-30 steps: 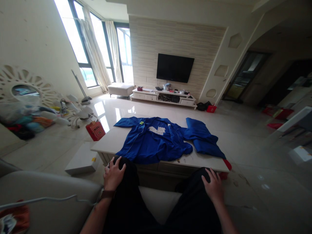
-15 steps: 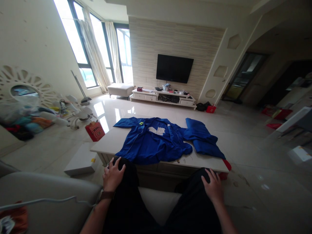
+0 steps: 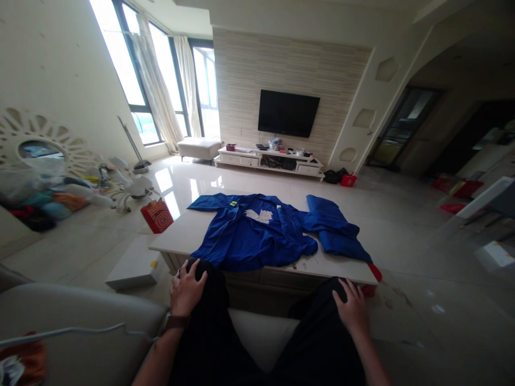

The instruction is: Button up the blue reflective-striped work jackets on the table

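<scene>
The left hand and right hand lie with fingers spread over the knees of the dark trousers, holding nothing, apparently propped there for rest. Beyond them, the blue jacket lies open on the table, its hem slightly over the near edge, probably because spread out it needs most of the surface's depth. One sleeve points to the far left corner; folded blue cloth lies along the right edge. A pale patch shows inside the jacket, toward the far edge.
</scene>
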A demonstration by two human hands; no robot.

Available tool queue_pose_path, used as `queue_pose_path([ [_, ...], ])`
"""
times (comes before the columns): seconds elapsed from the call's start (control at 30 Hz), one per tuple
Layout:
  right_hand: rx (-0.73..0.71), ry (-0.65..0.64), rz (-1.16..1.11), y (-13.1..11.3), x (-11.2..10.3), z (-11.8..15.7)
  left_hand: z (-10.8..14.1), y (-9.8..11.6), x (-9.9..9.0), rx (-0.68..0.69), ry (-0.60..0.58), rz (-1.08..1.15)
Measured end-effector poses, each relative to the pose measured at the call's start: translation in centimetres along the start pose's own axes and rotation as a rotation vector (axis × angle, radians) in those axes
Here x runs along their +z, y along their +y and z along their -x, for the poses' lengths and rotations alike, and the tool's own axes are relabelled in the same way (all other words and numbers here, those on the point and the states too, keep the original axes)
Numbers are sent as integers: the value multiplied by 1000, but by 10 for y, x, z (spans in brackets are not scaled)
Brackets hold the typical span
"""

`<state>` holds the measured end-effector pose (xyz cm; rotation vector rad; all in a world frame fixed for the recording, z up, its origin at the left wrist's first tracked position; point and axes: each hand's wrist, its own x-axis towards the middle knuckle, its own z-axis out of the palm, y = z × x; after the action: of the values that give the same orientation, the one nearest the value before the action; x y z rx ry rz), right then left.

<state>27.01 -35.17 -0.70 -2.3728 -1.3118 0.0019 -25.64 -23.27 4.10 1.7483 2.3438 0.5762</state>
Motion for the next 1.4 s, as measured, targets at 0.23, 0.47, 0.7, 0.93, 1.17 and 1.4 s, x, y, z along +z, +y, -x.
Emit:
queue_pose_path([
  [0.23,-7,4,-11,3,3,-1,-1,0,1,-2,3,4],
  [0.47,0,-4,-14,1,1,0,-2,-2,4,3,-3,5],
  [0.7,4,-1,-14,2,2,0,-2,-3,5,9,16,3],
  [0.93,-5,1,-9,1,1,-1,-1,-2,2,-3,3,2],
  [1.17,7,-5,-1,1,1,0,-1,-3,3,1,-1,1],
  [1.4,6,-11,6,2,2,0,-1,-2,2,2,-7,-4],
])
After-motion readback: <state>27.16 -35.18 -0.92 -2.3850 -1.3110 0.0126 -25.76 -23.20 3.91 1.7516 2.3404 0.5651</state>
